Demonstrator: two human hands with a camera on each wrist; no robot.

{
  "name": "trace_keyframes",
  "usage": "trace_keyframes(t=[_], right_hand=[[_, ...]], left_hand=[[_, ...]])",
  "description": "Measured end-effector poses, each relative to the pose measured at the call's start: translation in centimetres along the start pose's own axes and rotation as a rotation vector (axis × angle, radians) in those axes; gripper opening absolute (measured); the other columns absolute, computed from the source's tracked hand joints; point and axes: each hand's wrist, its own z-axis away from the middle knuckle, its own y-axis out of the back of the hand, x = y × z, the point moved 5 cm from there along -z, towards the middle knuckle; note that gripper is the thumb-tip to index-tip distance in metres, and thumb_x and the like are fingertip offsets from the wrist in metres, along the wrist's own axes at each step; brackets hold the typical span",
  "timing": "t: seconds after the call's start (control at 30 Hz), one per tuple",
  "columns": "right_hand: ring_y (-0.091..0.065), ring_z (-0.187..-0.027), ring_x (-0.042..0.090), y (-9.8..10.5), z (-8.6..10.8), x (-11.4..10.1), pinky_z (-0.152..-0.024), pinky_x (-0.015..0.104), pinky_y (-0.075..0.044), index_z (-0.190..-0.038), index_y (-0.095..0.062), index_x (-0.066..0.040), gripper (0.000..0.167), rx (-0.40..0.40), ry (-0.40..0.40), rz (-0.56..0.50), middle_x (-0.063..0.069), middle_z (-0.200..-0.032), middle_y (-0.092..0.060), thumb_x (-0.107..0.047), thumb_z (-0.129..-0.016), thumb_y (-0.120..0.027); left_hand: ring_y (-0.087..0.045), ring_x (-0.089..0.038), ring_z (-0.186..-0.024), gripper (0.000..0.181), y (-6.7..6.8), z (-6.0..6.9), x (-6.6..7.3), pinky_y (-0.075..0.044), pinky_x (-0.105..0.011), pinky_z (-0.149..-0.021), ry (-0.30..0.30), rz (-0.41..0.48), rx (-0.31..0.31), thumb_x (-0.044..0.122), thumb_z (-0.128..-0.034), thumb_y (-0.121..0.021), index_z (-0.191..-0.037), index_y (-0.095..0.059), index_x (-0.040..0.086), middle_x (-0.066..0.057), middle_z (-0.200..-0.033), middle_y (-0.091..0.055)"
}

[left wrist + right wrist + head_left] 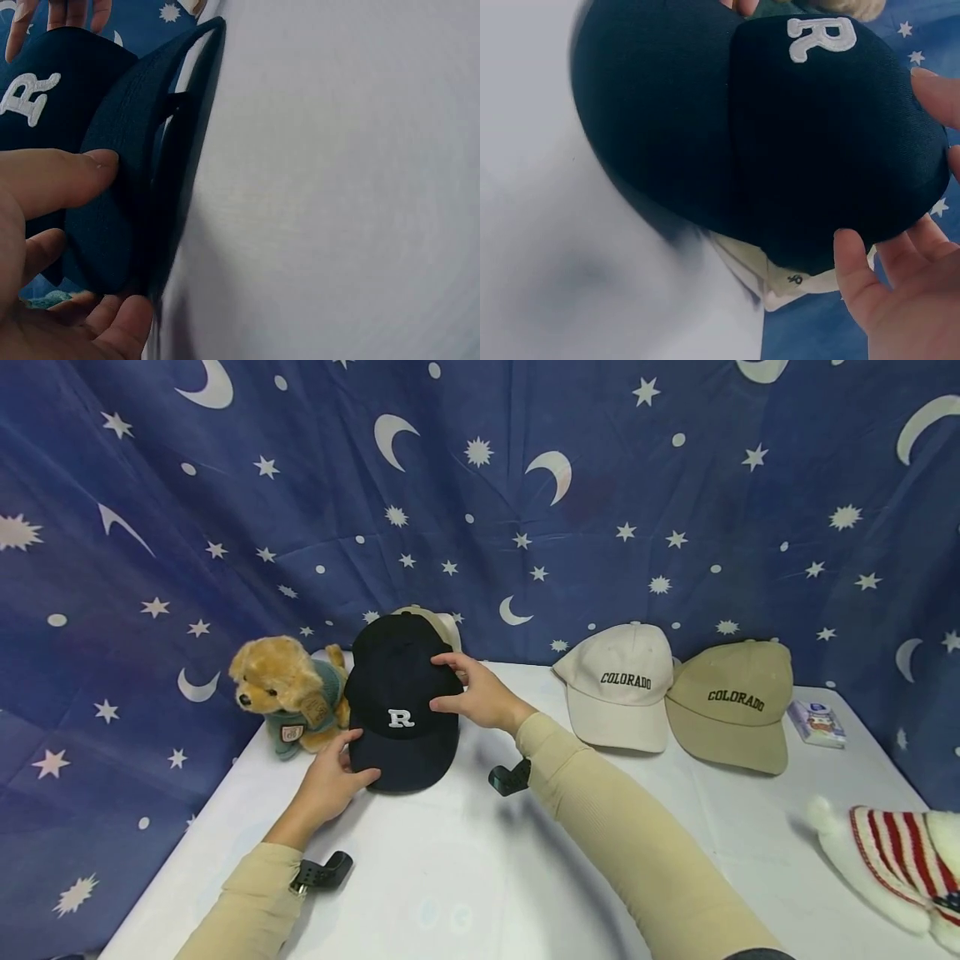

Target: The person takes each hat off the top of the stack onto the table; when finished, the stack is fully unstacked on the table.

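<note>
Head view shows a plush dog (281,685) just beyond your left hand (330,787), which pinches the brim of the black cap (401,681), probably to steady it; what looks like a second dark brim (184,172) sits underneath. Your right hand (483,695) grips the crown's side, apparently sharing control. Pale fabric (776,291) behind is mostly hidden. Well right of your hands, past two Colorado caps (626,677), a striped plush toy (896,847) is cut off.
</note>
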Motion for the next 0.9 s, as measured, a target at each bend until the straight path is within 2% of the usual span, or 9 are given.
trace_keyframes(t=[0.17, 0.27, 0.4, 0.6, 0.77, 0.9], right_hand=[[-0.056, -0.109, 0.027, 0.1, 0.5, -0.6, -0.092, 0.037, -0.049, -0.138, -0.056, -0.012, 0.053, 0.022, 0.027, 0.054, 0.007, -0.128, -0.056, -0.015, -0.088, -0.075], [-0.057, -0.102, 0.026, 0.3, 0.7, -1.2, -0.085, 0.035, -0.050, -0.135, -0.058, -0.010, 0.050, 0.034, 0.048, 0.080, 0.009, -0.121, -0.058, -0.015, -0.089, -0.075], [-0.058, -0.102, 0.025, 0.6, 1.2, -1.8, -0.079, 0.034, -0.050, -0.135, -0.060, -0.010, 0.049, 0.044, 0.050, 0.099, 0.009, -0.119, -0.059, -0.016, -0.088, -0.075], [-0.057, -0.103, 0.024, 1.8, 2.2, -2.1, -0.076, 0.035, -0.051, -0.136, -0.060, -0.012, 0.051, 0.055, 0.037, 0.091, 0.008, -0.120, -0.059, -0.019, -0.088, -0.076], [-0.059, -0.100, 0.023, 3.2, 3.5, -2.3, -0.075, 0.035, -0.051, -0.136, -0.060, -0.011, 0.052, 0.078, 0.062, 0.081, 0.007, -0.116, -0.062, -0.017, -0.087, -0.077], [-0.061, -0.098, 0.023, 4.3, 4.8, -2.5, -0.077, 0.036, -0.053, -0.135, -0.061, -0.009, 0.051, 0.089, 0.079, 0.096, 0.007, -0.115, -0.063, -0.016, -0.086, -0.077]], left_hand=[[-0.048, -0.046, -0.128, 0.076, 0.2, 0.6, 0.3, -0.043, -0.056, -0.099, 0.013, -0.025, 0.004, 0.021, -0.0906, -0.074, -0.153, -0.034, 0.007, -0.032, -0.149, -0.033], [-0.048, -0.046, -0.127, 0.076, 0.4, 1.1, 0.5, -0.044, -0.056, -0.097, 0.019, -0.025, 0.003, 0.022, -0.0904, -0.074, -0.154, -0.033, 0.008, -0.031, -0.150, -0.032], [-0.047, -0.045, -0.127, 0.078, 0.6, 1.8, 0.9, -0.044, -0.056, -0.095, 0.010, -0.011, -0.006, 0.023, -0.0902, -0.075, -0.154, -0.033, 0.009, -0.029, -0.150, -0.033], [-0.051, -0.042, -0.123, 0.077, 0.6, 2.6, 2.1, -0.047, -0.051, -0.092, -0.043, 0.017, -0.017, 0.024, -0.0890, -0.077, -0.153, -0.036, 0.008, -0.027, -0.145, -0.039], [-0.056, -0.036, -0.117, 0.076, 0.4, 3.1, 3.4, -0.051, -0.041, -0.084, -0.088, 0.049, -0.028, 0.022, -0.0880, -0.078, -0.152, -0.039, 0.008, -0.024, -0.137, -0.050], [-0.063, -0.033, -0.109, 0.076, 0.0, 3.5, 4.3, -0.053, -0.038, -0.079, -0.108, 0.071, -0.053, 0.019, -0.0872, -0.079, -0.151, -0.040, 0.007, -0.023, -0.125, -0.059]])
